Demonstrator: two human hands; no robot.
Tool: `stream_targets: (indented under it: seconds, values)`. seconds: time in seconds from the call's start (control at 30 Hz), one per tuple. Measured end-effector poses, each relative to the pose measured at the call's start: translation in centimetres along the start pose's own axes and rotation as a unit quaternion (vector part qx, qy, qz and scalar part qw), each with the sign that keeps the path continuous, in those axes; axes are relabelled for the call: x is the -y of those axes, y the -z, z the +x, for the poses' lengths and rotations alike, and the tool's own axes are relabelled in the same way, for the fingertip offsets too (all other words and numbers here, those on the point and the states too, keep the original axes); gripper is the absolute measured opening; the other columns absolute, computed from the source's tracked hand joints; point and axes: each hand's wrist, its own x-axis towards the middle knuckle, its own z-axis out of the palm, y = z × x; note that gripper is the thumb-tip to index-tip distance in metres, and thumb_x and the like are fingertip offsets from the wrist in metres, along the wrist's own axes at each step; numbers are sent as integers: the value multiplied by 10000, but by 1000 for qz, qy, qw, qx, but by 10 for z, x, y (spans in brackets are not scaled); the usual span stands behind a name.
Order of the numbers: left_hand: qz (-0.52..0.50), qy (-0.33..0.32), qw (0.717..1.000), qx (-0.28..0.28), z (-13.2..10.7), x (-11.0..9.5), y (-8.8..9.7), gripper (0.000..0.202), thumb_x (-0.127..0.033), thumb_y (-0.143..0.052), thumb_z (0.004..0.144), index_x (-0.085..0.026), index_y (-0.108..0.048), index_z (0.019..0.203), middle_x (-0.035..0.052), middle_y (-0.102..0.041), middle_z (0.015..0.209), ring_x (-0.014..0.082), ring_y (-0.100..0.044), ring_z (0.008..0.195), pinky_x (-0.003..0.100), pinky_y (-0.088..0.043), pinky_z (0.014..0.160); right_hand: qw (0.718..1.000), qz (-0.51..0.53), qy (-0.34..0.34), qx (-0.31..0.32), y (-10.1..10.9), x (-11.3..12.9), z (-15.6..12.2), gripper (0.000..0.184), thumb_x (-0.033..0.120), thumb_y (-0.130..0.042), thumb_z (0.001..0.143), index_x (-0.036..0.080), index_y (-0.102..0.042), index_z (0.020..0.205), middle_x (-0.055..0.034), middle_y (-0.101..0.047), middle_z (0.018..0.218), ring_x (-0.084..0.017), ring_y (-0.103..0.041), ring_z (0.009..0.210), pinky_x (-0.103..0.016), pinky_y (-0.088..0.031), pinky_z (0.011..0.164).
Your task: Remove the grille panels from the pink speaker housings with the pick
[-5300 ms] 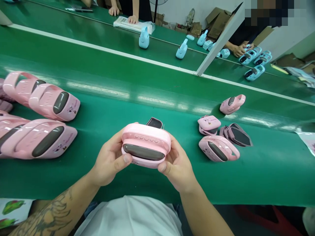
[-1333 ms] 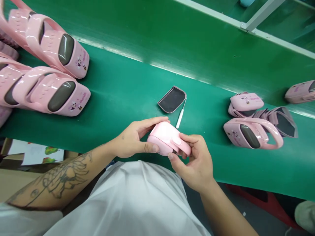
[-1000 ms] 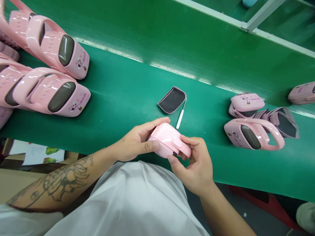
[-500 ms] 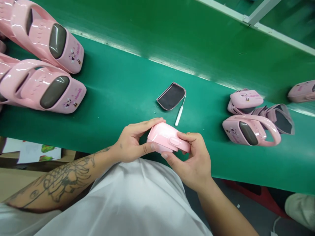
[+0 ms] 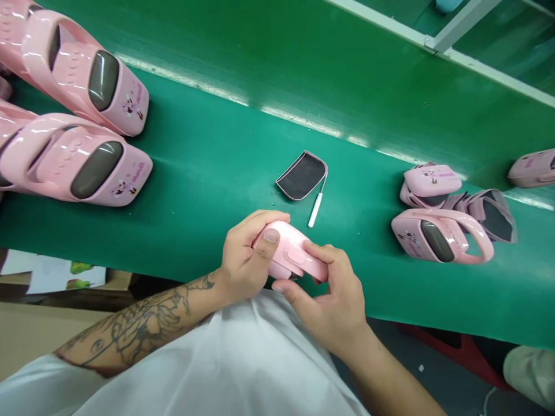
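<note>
Close to my body, above the bench's near edge, both hands hold a glossy pink plastic housing (image 5: pixel 291 238) with a raised oval on its side. My left hand (image 5: pixel 245 254) wraps its left end, the thumb pressed on the upper face. On the right, my right hand (image 5: pixel 336 292) grips the handle-like end between its fingers, with the thumb lower near the underside. Just beyond lies a dark curved panel with a pink rim (image 5: pixel 302 176). A thin tool with a white handle (image 5: pixel 315 211) rests against its right corner.
Several pink housings with handles and dark windows (image 5: pixel 97 170) stand at the left on the green bench (image 5: pixel 208 150). To the right are another handled housing (image 5: pixel 422 234) and a stack of pink-rimmed dark panels (image 5: pixel 494 214). A green wall (image 5: pixel 260 52) rises behind.
My left thumb has moved from the housing's lower edge up onto its upper face. The housing has tilted and shifted slightly, and my right thumb has come away a little from its underside.
</note>
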Motion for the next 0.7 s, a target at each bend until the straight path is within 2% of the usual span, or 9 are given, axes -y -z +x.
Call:
stream_targets:
  seconds: [0.1, 0.23, 0.37, 0.43, 0.53, 0.6, 0.7]
  values:
    - [12, 27, 999, -13, -4, 0, 1, 474, -574, -528, 1114, -209, -826, 1164, 108, -846, 1186, 263, -785, 1021, 422, -634, 909, 1000, 5, 8, 12, 1, -2, 0, 421, 583, -777, 972, 291, -621, 1233, -8, -752, 922, -186, -702, 658, -334, -597, 564]
    - [-12, 75, 997, -22, -8, -1, 4, 519, -596, -501, 1122, -212, -849, 1134, 104, -863, 1175, 269, -808, 1019, 412, -646, 857, 999, -1, 31, -35, -7, -2, -3, 490, 608, -858, 904, 301, -621, 1204, 9, -777, 887, -167, -706, 594, -300, -579, 518]
    - [-14, 60, 998, -13, -11, -3, 6, 518, -572, -488, 1134, -206, -854, 1150, 115, -854, 1225, 276, -805, 1085, 423, -641, 920, 995, -6, 79, -64, -11, -9, -6, 511, 549, -894, 894, 316, -617, 1255, 11, -777, 863, -199, -760, 643, -311, -608, 547]
    - [13, 31, 999, 2, -11, -3, 8, 473, -547, -523, 1126, -208, -846, 1195, 117, -845, 1260, 281, -793, 1141, 428, -631, 977, 994, 3, 94, -46, -5, -14, -5, 497, 516, -870, 928, 319, -606, 1300, -2, -786, 910, -213, -780, 704, -330, -636, 602]
    - [40, -3, 999, 7, -9, -2, 10, 425, -499, -540, 1124, -212, -836, 1229, 113, -844, 1261, 282, -785, 1163, 425, -628, 995, 995, 23, 92, 32, 8, -19, -1, 467, 418, -816, 970, 308, -590, 1364, -24, -780, 996, -216, -770, 767, -353, -650, 661]
    - [43, 5, 999, 10, -7, -2, 11, 426, -480, -516, 1135, -217, -834, 1239, 107, -844, 1268, 276, -787, 1157, 425, -624, 1008, 994, 39, 82, 68, 14, -20, 1, 462, 316, -780, 960, 297, -590, 1380, -10, -747, 958, -197, -729, 732, -338, -630, 641]
    - [32, 24, 999, 29, -4, -2, 12, 415, -467, -518, 1134, -221, -822, 1272, 104, -830, 1316, 276, -779, 1194, 425, -614, 1039, 994, 47, 73, 65, 15, -19, 2, 460, 264, -779, 928, 293, -600, 1351, 11, -720, 914, -175, -695, 687, -312, -609, 615]
